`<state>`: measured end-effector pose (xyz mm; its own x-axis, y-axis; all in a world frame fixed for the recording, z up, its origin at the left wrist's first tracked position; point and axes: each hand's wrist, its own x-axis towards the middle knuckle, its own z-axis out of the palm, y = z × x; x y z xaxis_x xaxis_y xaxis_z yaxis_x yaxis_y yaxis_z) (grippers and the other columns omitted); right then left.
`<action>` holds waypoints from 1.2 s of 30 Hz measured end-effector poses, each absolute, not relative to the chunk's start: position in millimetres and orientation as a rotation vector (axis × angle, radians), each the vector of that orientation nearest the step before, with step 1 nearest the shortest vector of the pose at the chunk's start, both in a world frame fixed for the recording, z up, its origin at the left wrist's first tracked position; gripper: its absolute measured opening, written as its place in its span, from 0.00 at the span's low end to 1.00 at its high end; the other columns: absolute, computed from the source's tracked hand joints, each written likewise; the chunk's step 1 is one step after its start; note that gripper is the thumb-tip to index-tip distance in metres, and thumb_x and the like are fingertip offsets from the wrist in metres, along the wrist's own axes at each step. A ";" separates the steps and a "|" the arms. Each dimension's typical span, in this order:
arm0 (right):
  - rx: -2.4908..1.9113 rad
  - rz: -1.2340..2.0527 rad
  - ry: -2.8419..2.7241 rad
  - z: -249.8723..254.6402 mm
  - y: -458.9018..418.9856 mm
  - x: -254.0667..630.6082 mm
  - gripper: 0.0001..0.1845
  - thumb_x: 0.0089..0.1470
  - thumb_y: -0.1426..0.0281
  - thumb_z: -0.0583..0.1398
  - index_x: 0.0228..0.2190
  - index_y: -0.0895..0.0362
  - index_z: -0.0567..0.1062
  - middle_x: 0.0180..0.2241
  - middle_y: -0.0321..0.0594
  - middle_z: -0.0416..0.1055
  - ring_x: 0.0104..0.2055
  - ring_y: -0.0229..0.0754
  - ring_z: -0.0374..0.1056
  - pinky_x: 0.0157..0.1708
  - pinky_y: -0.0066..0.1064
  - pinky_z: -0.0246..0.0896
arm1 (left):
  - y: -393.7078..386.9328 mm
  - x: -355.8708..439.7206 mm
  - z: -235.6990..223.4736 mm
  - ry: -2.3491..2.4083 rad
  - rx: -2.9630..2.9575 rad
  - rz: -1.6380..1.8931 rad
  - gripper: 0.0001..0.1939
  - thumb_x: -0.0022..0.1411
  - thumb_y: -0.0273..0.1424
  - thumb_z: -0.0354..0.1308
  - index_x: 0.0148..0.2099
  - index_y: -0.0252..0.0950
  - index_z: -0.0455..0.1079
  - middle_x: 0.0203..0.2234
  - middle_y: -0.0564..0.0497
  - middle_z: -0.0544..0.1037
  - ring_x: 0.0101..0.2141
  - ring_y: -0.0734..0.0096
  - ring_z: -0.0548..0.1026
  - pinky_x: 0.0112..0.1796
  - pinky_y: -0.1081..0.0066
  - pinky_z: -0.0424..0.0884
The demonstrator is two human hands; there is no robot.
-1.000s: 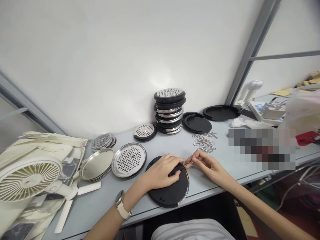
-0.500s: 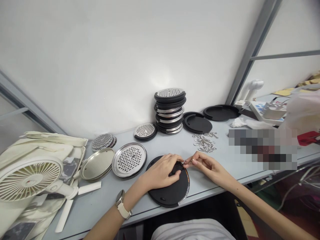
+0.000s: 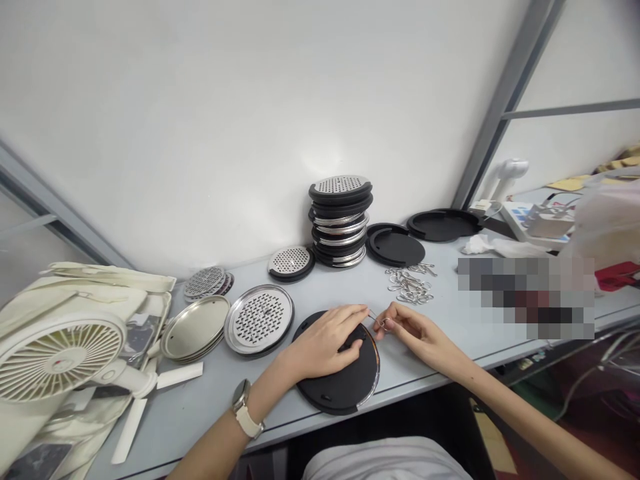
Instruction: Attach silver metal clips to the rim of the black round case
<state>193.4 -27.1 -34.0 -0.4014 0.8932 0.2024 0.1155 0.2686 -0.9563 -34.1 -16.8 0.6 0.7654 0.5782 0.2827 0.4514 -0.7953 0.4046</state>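
Black disc [image 3: 341,390], silver-edged, left hand [image 3: 327,340] unclenched atop, right hand [image 3: 407,328] pinching wire clip [image 3: 378,319]

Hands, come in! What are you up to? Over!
Left hand resting on black disc. Right hand pinching wire clip. Loose clips lying farther back.

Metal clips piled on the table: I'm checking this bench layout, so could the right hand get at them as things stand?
Probably yes: the metal clips lie just beyond the right hand, nothing visible between, though it holds a small metal ring.
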 end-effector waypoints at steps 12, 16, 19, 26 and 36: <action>-0.867 1.292 -1.665 -35.0 -25.6 192.8 0.12 0.61 0.60 0.55 0.30 0.55 0.65 0.44 0.45 0.72 0.44 0.46 0.71 0.50 0.41 0.62 | -17.9 -31.9 5.7 0.756 2.616 0.569 0.14 0.63 0.24 0.51 0.51 0.37 0.61 0.48 0.47 0.70 0.50 0.64 0.67 0.53 0.63 0.64; -0.831 1.305 -1.679 -34.1 -27.6 192.4 0.11 0.61 0.61 0.55 0.31 0.55 0.67 0.44 0.45 0.73 0.45 0.46 0.70 0.50 0.41 0.63 | -17.5 -32.2 6.0 0.755 2.621 0.558 0.13 0.62 0.23 0.51 0.50 0.37 0.61 0.48 0.47 0.69 0.50 0.65 0.67 0.53 0.65 0.64; -0.808 1.300 -1.691 -33.6 -28.8 192.4 0.10 0.62 0.62 0.54 0.32 0.55 0.67 0.43 0.45 0.73 0.46 0.46 0.70 0.50 0.41 0.63 | -17.6 -32.6 6.5 0.762 2.616 0.563 0.12 0.62 0.23 0.52 0.49 0.36 0.61 0.47 0.47 0.69 0.49 0.65 0.67 0.52 0.65 0.64; -0.809 1.293 -1.694 -34.0 -28.8 192.4 0.11 0.62 0.61 0.54 0.32 0.55 0.67 0.43 0.45 0.73 0.46 0.46 0.69 0.50 0.41 0.63 | -18.6 -32.5 6.3 0.751 2.618 0.563 0.13 0.62 0.23 0.50 0.49 0.37 0.62 0.47 0.46 0.69 0.49 0.65 0.68 0.52 0.65 0.65; -0.830 1.300 -1.678 -29.1 -30.2 191.5 0.13 0.62 0.60 0.54 0.30 0.55 0.65 0.41 0.44 0.73 0.42 0.44 0.70 0.48 0.39 0.64 | -17.4 -33.3 3.6 0.760 2.652 0.569 0.15 0.63 0.24 0.50 0.52 0.38 0.65 0.49 0.46 0.68 0.51 0.65 0.66 0.54 0.64 0.64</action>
<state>191.5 -30.2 -29.1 -0.4315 0.8757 0.2167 0.0090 0.2444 -0.9696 -33.3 -17.4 3.6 0.7786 0.5594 0.2844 0.4303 -0.8058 0.4068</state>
